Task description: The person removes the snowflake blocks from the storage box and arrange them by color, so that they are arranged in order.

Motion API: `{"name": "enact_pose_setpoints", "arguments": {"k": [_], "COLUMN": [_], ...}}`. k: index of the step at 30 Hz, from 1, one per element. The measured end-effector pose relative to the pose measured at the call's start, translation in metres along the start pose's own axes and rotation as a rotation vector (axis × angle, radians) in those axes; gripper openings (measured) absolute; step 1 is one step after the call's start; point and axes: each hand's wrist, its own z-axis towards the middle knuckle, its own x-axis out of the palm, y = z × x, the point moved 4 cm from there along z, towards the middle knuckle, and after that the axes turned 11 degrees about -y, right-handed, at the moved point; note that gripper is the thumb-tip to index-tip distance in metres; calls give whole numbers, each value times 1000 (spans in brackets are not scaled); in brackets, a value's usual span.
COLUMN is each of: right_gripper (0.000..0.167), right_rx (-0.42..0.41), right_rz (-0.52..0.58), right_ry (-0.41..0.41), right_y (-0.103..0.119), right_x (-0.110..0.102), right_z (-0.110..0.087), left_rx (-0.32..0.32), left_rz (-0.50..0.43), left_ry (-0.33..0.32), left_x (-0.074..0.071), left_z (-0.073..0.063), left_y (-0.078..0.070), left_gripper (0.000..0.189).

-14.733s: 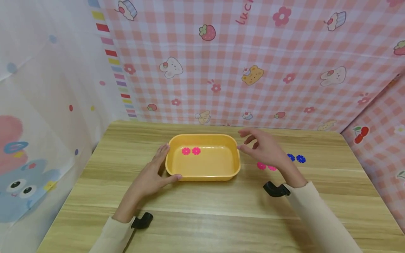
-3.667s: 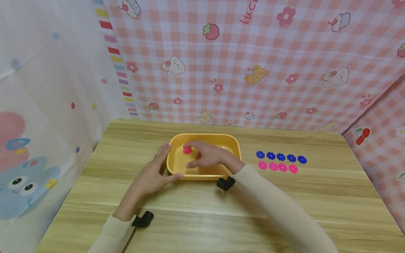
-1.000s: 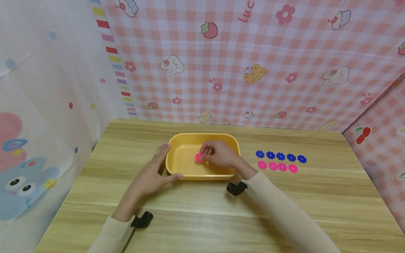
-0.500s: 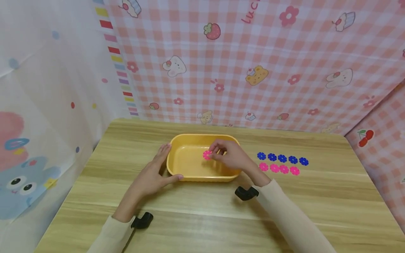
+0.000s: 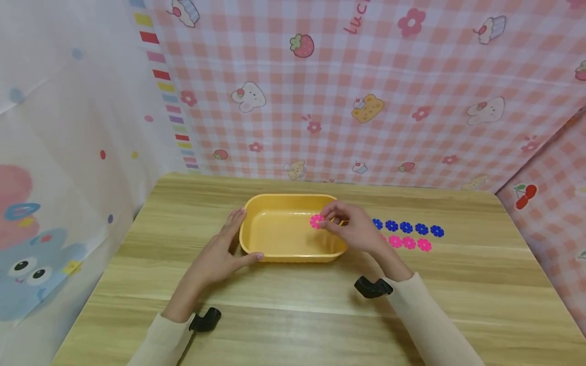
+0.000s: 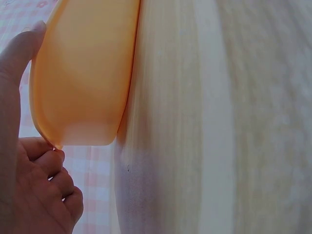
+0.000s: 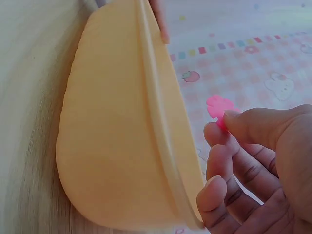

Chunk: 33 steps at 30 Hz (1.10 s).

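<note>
A yellow plastic basin (image 5: 281, 239) stands on the table, its inner floor bare in the head view. My left hand (image 5: 217, 254) holds its left end, thumb at the near rim and fingertips at the side; the left wrist view shows the thumb (image 6: 30, 41) on the rim. Between thumb and index finger, my right hand (image 5: 354, 226) pinches a pink snowflake disc (image 5: 316, 221) with notched edges. That disc is above the basin's right end, and the right wrist view shows the same disc (image 7: 219, 106) higher than the rim.
To the right of the basin lie a row of several blue snowflake discs (image 5: 406, 227) and, nearer, a row of pink ones (image 5: 409, 243). My right hand partly covers their left ends. A checked cloth (image 5: 274, 127) hangs behind the wooden table (image 5: 274, 320).
Over the last second my right hand has carried the pink disc rightward across the basin. The left hand stays put. Much earlier, two pink discs lay in the basin and fewer discs showed at right.
</note>
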Motion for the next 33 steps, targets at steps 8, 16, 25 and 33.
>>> {"name": "enact_pose_setpoints", "arguments": {"k": [8,16,25,33], "right_gripper": [12,22,29,32], "right_rx": [53,129,167,167], "right_rz": [14,25,1,-35], "right_ry": [-58,-106,-160,-201], "right_y": [-11,-24,-45,-58], "right_x": [-18,-43,-73,-103], "right_z": [-12,-23,-38,-55], "left_rx": [9,14,17,19], "left_rz": [10,11,12,17], "left_ry": [-5,-10,-16,-12], "left_x": [-1,-1,-1,0], "left_z": [-1,0,-2,0], "left_y": [0,1,3,2], "left_gripper": [120,120,120,121]}}
